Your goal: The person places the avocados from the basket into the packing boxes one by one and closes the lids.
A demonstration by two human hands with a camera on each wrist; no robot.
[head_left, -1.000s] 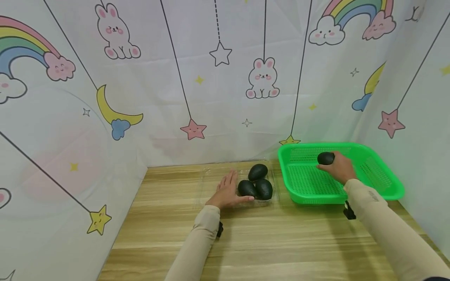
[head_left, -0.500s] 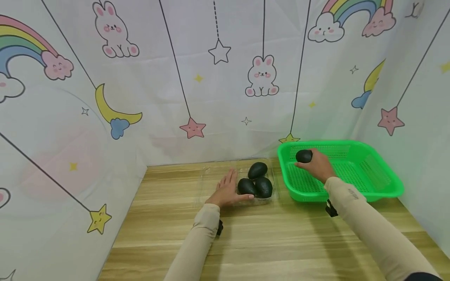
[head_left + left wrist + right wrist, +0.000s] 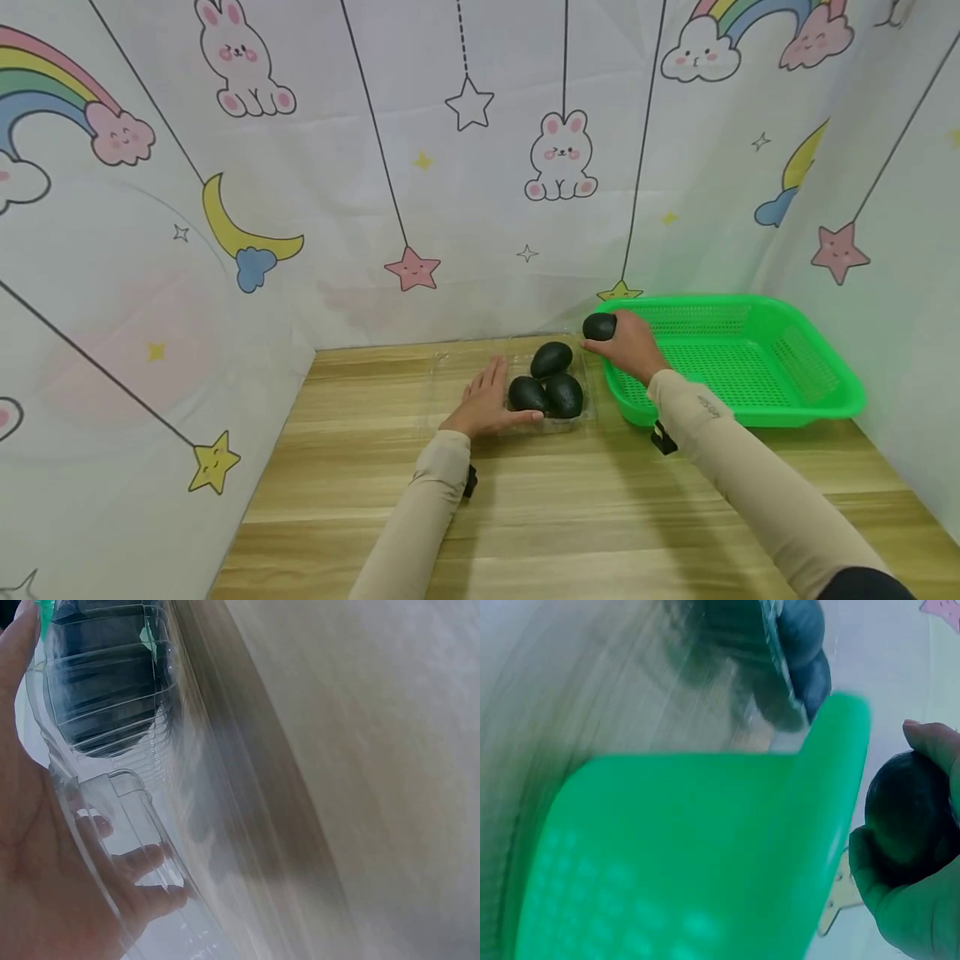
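Note:
My right hand grips a dark avocado above the left rim of the green basket. In the right wrist view, thumb and fingers curl round that avocado. On the table, a clear plastic clamshell box lies with its lid folded out to the left. Three dark avocados sit in its right half. My left hand rests with fingers straight on the box, its thumb along the front edge by the avocados. The left wrist view shows these fingers through the clear plastic.
The green basket's perforated floor shows no fruit. A wood-grain table carries the box and basket. A white cloth with cartoon rabbits and stars hangs behind and at both sides, close to the basket's back rim.
My right hand has carried the avocado leftward, from over the middle of the basket to its left rim near the box. The left hand stays in place on the box.

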